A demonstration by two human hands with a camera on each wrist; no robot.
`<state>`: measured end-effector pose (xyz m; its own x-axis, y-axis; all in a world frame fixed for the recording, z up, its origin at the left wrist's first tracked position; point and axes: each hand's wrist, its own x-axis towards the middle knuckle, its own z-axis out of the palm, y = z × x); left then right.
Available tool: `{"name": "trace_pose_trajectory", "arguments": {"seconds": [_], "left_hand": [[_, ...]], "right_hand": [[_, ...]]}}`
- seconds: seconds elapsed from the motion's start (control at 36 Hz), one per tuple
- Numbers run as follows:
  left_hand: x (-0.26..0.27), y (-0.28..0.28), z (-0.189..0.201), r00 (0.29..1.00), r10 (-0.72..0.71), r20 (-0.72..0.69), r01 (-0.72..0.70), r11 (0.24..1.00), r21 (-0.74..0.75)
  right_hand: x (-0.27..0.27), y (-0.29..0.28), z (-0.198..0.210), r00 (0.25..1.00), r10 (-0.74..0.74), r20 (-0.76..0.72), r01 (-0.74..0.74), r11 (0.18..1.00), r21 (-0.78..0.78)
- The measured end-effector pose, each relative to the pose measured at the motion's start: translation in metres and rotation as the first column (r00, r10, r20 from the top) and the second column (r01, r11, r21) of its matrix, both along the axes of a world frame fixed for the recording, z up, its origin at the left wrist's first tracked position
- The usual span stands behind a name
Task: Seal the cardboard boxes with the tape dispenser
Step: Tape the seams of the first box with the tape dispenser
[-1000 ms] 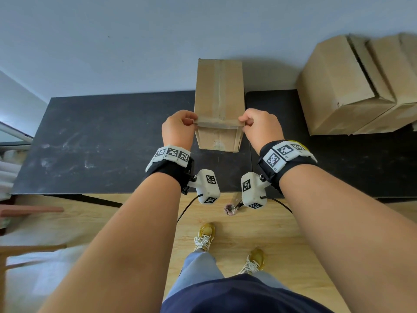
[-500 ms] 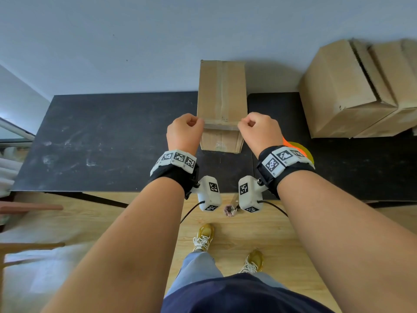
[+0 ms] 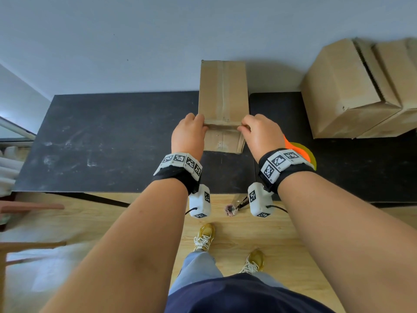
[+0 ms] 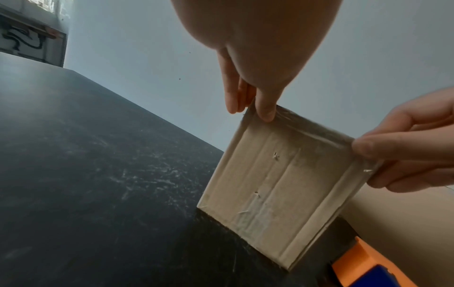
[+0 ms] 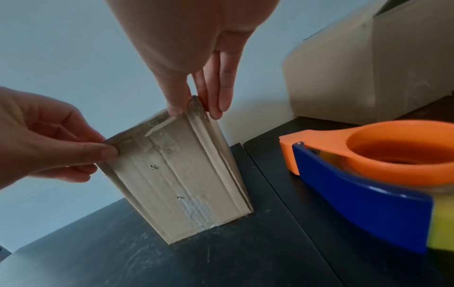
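A narrow cardboard box [image 3: 222,96] stands on the black table [image 3: 101,143], a tape strip running along its top seam. My left hand [image 3: 189,132] pinches its near top left corner, thumb on the front face and fingers behind, as the left wrist view shows [image 4: 250,110]. My right hand [image 3: 257,132] pinches the near top right corner the same way [image 5: 194,108]. Old tape marks show on the box front [image 5: 179,178]. The orange and blue tape dispenser [image 5: 368,165] lies on the table just right of the box, under my right wrist [image 3: 300,150].
Two large cardboard boxes [image 3: 352,91] sit against the wall at the back right of the table. The table's left half [image 3: 79,154] is scuffed. A wooden chair [image 3: 22,222] stands on the floor at the left. The table's near edge is below my wrists.
Both hands have shifted slightly on the box's near top edge, from fists at the corners to thumb-and-finger pinches. The box stays in place.
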<state>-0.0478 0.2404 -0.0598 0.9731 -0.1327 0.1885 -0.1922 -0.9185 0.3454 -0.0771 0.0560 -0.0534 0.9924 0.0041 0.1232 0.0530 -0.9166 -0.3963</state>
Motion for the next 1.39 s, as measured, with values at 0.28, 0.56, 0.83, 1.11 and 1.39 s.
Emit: {"name": "trace_pose_trajectory", "arguments": {"seconds": [0.28, 0.56, 0.83, 1.11, 1.39], "left_hand": [[0.000, -0.005, -0.007, 0.987, 0.154, -0.047, -0.161, 0.952, -0.262], [0.008, 0.001, -0.003, 0.978, 0.148, -0.146, -0.190, 0.923, -0.335], [0.008, 0.007, -0.001, 0.955, 0.173, -0.239, -0.270, 0.841, -0.469], [0.004, 0.004, -0.006, 0.979, 0.162, -0.124, -0.197, 0.904, -0.380], [0.006, 0.002, -0.005, 0.989, 0.106, -0.104, -0.131, 0.953, -0.273]], "right_hand": [[0.005, 0.002, -0.008, 0.999, 0.013, 0.052, -0.010, 0.999, -0.046], [0.004, 0.007, -0.017, 0.996, -0.028, 0.088, 0.029, 0.999, -0.019], [0.007, 0.008, -0.015, 0.997, -0.072, 0.028, 0.072, 0.997, 0.008], [0.009, 0.029, -0.007, 0.980, -0.186, -0.068, 0.176, 0.974, -0.140], [0.021, 0.037, -0.002, 0.969, -0.238, -0.066, 0.219, 0.950, -0.223]]}}
